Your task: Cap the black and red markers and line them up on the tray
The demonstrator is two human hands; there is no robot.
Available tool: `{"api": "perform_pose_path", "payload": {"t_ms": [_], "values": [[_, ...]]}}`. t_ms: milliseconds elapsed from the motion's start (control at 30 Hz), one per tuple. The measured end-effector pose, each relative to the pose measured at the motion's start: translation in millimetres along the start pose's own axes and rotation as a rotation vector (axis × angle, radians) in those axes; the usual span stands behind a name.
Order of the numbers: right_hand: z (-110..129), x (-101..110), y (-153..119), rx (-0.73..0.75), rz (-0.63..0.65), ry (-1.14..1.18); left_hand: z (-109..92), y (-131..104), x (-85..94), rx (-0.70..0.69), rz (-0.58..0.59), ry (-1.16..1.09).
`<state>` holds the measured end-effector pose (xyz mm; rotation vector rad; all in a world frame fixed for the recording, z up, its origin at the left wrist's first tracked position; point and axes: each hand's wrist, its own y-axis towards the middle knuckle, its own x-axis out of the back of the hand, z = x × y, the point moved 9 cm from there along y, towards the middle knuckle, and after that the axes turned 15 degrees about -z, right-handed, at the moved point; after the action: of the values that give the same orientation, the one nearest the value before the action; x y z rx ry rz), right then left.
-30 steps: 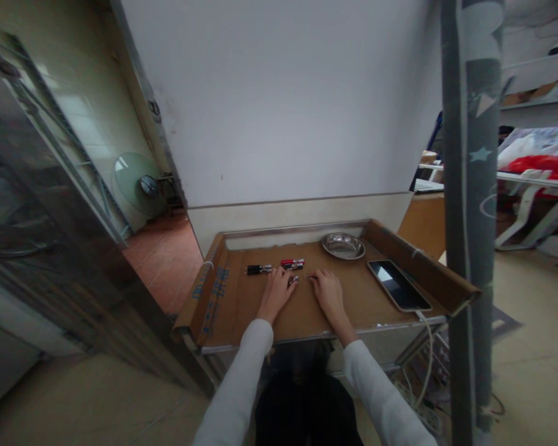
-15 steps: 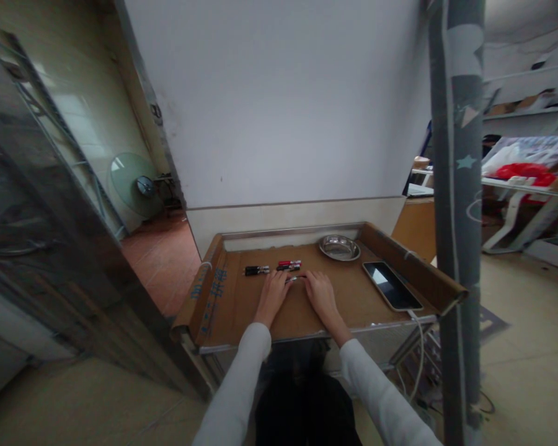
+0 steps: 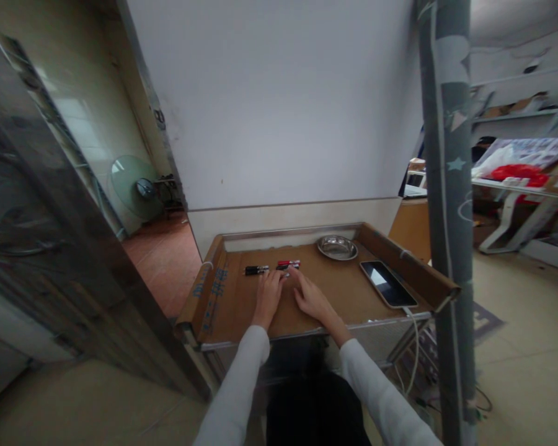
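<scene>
Near the middle of the cardboard-lined tray table (image 3: 242, 310), my left hand (image 3: 270, 290) has its fingers closed around a small shiny piece (image 3: 285, 274), mostly hidden by the fingertips. Close beside it on the right, my right hand (image 3: 309, 296) reaches its fingers to the same spot; its thumb stands apart from them, and whether it grips anything is hidden. Black pens or similar sticks (image 3: 255, 270) lie just left of my left hand. Red ones (image 3: 288, 263) lie behind my fingertips, with a dark one partly covered.
A round metal dish (image 3: 337, 247) stands at the back right of the table. A phone (image 3: 387, 284) with a white cable lies at the right. Raised cardboard edges flank the table, and a grey wrapped post (image 3: 451, 248) stands at its right.
My right hand has moved left toward my left hand, and its fingers now angle inward. The thin shiny item seen between the hands is now mostly covered. The view has shifted slightly.
</scene>
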<state>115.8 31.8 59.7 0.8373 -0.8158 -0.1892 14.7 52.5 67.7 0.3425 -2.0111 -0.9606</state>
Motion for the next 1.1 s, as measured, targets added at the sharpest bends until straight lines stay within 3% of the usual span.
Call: {"api": "perform_pose_path", "payload": {"t_ms": [233,367,567,667,833,1100], "values": [[-31,-1,7,-0.121,-0.028,-0.328,48,-9,15.3,0.344,-0.151,0.242],[-40,1,11,-0.173,-0.020,-0.483,52,-9,7.6,0.317,-0.150,0.234],[-43,-3,14,-0.181,0.004,-0.528,58,-6,0.6,0.322,-0.234,0.126],[-45,-4,14,-0.184,0.020,-0.529,50,-2,-6.6,0.262,-0.188,0.099],[-46,-7,16,-0.156,-0.001,-0.543,20,4,-24.4,0.077,-0.033,0.051],[-53,-10,17,-0.187,0.005,-0.566,13,14,-38.7,0.074,0.020,0.017]]}}
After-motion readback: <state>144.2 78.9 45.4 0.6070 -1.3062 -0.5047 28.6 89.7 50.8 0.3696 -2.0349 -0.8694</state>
